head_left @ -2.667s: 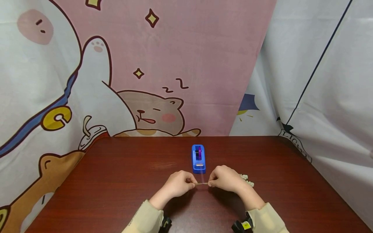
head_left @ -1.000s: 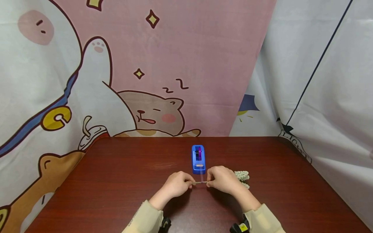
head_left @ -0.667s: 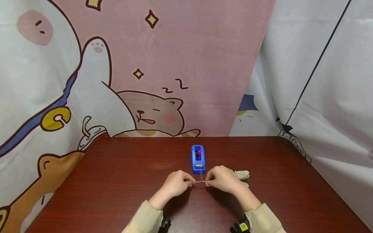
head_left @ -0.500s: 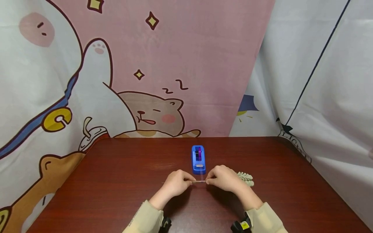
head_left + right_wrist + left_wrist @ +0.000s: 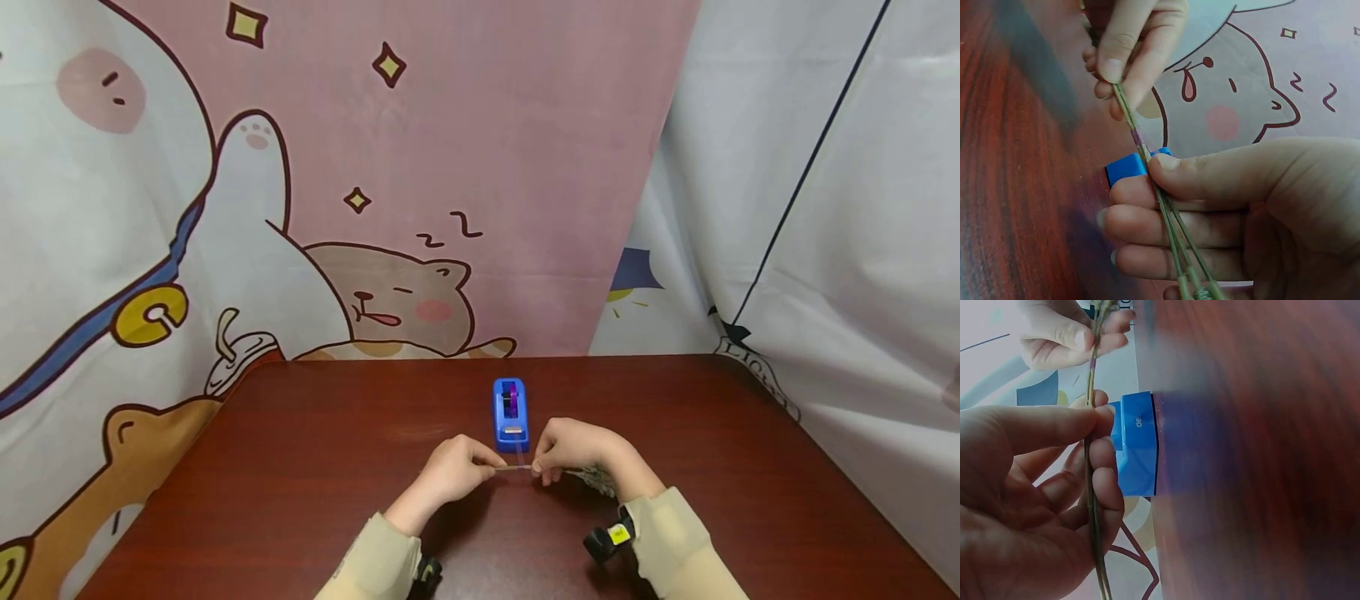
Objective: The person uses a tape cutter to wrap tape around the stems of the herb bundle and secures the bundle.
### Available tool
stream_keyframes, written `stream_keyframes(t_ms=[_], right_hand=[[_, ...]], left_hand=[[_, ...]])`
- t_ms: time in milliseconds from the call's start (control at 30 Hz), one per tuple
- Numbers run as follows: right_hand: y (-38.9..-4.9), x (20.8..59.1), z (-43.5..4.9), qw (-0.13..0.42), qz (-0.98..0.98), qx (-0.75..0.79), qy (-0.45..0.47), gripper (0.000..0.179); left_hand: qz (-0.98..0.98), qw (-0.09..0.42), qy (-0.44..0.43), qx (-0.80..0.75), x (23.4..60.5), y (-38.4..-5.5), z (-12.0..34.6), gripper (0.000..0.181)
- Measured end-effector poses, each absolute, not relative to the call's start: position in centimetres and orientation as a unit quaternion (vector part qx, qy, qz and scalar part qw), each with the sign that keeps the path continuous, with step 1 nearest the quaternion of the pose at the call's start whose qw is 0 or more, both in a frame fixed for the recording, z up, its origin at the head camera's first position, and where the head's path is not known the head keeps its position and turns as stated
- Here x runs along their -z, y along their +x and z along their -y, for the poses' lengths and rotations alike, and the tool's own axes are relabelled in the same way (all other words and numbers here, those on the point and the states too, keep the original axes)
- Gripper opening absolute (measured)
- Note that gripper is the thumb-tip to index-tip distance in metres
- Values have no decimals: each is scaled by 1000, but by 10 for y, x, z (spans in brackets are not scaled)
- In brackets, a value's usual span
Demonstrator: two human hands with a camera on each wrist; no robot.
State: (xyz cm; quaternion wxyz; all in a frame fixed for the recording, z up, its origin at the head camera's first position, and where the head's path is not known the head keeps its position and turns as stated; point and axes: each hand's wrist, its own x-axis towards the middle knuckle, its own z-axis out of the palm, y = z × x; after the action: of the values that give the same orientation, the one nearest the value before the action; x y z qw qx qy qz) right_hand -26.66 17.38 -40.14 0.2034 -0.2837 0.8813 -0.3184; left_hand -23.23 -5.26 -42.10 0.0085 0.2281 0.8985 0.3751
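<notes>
A bunch of thin green flower stems (image 5: 514,467) is stretched level between both hands, above the table. My left hand (image 5: 453,471) pinches one end between thumb and fingers. My right hand (image 5: 573,446) pinches the bunch a little further along; its pale green flower heads (image 5: 598,480) hang partly hidden beneath the right wrist. A clear strip of tape (image 5: 520,456) runs from the blue tape dispenser (image 5: 511,417) to the stems. In the right wrist view, a purplish band (image 5: 1137,136) shows on the stems between the hands, and several stems fan out below the right thumb.
The dark red-brown table (image 5: 337,517) lies under everything. Behind it hangs a pink and white cartoon cloth (image 5: 540,167), with a white cloth (image 5: 847,250) on the right. Black wrist cameras are strapped near both cuffs.
My right hand has rolled over and its forearm has shifted. The flower heads have turned from beyond the wrist to beneath it. The left hand stays nearly in place; the head view tilts slightly.
</notes>
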Motion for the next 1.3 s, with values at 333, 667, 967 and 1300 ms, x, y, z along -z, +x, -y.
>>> stream_keyframes(t_ms=[333, 667, 967, 1300], right_hand=[[-274, 403, -172, 211, -876, 335, -275, 14], [-280, 408, -169, 227, -876, 337, -260, 13], [-277, 407, -168, 206, -877, 338, -272, 13], [-275, 408, -165, 183, -893, 330, -247, 18]], left_hand=[[-886, 64, 244, -388, 424, -243, 58, 11], [-849, 197, 242, -426, 419, -259, 59, 18], [-835, 254, 237, -428, 417, -262, 58, 17], [-851, 190, 259, -416, 423, -264, 57, 12]])
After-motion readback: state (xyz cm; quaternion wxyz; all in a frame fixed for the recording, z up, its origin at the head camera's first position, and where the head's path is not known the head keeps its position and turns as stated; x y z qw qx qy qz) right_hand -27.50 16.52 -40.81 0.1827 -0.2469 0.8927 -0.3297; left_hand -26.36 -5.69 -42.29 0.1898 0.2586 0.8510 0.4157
